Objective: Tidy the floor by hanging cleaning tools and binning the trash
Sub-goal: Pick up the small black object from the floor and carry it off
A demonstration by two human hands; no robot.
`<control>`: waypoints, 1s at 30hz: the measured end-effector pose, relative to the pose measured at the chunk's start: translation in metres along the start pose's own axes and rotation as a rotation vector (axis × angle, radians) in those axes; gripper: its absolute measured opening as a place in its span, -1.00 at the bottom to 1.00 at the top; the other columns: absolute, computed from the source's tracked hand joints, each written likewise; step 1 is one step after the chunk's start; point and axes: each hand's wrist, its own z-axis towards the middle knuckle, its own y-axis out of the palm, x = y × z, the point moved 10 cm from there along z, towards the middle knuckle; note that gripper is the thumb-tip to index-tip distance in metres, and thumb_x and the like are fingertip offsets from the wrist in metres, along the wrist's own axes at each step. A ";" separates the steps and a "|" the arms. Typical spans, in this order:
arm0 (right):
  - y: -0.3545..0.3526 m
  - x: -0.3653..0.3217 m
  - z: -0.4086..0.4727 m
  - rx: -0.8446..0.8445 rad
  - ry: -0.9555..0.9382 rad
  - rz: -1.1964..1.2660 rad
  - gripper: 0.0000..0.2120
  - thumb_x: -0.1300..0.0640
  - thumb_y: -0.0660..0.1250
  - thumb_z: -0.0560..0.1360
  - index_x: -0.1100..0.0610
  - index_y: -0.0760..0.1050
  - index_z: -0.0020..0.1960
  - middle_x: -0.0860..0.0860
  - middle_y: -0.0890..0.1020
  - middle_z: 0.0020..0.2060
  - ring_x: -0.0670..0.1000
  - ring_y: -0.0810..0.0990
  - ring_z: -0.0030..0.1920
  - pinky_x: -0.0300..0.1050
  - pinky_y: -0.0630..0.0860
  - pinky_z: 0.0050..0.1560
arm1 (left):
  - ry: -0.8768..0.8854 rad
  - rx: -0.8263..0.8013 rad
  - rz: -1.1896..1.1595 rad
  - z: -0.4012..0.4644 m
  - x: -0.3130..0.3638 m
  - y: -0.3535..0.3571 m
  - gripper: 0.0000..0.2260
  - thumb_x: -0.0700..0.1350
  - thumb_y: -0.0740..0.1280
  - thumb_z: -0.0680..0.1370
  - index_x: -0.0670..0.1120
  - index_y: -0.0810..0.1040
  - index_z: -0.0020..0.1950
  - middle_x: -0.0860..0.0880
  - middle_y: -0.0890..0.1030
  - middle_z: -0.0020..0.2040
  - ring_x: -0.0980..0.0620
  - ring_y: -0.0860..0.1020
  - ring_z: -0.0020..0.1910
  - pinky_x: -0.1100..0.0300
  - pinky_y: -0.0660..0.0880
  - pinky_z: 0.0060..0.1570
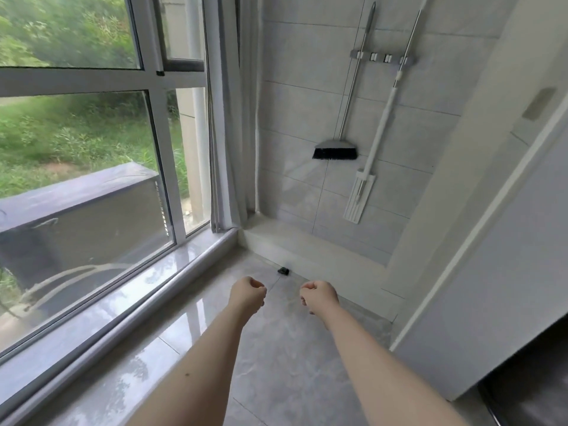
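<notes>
Fingers (256, 285) of the left hand (247, 298) are curling into a loose fist and holding nothing; those of the right hand (319, 295) are doing the same, both hanging side by side above the floor (292, 364).

Just beyond them a small dark scrap (283, 270) is lying on the tile, close against the pale raised ledge (307, 250). It is too small to identify. Judged risk: it is sitting tight to the ledge, so a grab may be pushing it further in, and the glossy, wet-looking tile may be offering poor footing. No bin is showing.

On the matte tiled wall, the broom (335, 149), metal-handled with black bristles, and the flat white mop (360, 196) are hanging from the grey clip rail (381, 58).
</notes>
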 end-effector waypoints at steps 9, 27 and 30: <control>-0.002 -0.039 0.112 0.086 0.047 -0.012 -0.81 0.27 0.18 0.47 0.07 0.43 -0.27 0.10 0.58 -0.14 0.08 0.59 -0.04 -0.11 0.45 -0.08 | 0.044 -0.069 0.057 0.129 0.053 0.018 -0.71 -0.33 0.13 0.54 -0.10 0.36 -0.36 -0.20 0.49 -0.17 0.01 0.45 -0.42 0.27 0.33 -0.39; -0.008 -0.075 0.389 0.030 0.105 -0.006 -0.67 0.23 0.19 0.52 0.03 0.33 -0.41 0.11 0.54 -0.22 0.01 0.48 -0.17 -0.14 0.42 -0.24 | -0.035 -0.037 0.147 0.378 0.124 0.081 -0.73 -0.31 0.13 0.50 -0.07 0.38 -0.36 -0.19 0.56 -0.18 -0.07 0.53 -0.21 0.20 0.43 -0.18; -0.008 -0.082 0.428 0.004 0.102 -0.043 -0.69 0.24 0.16 0.51 0.04 0.32 -0.40 0.13 0.54 -0.23 0.02 0.48 -0.18 -0.11 0.41 -0.20 | -0.061 -0.025 0.149 0.414 0.130 0.089 -0.79 -0.30 0.12 0.51 -0.11 0.43 -0.26 -0.17 0.58 -0.15 -0.08 0.55 -0.19 0.19 0.45 -0.17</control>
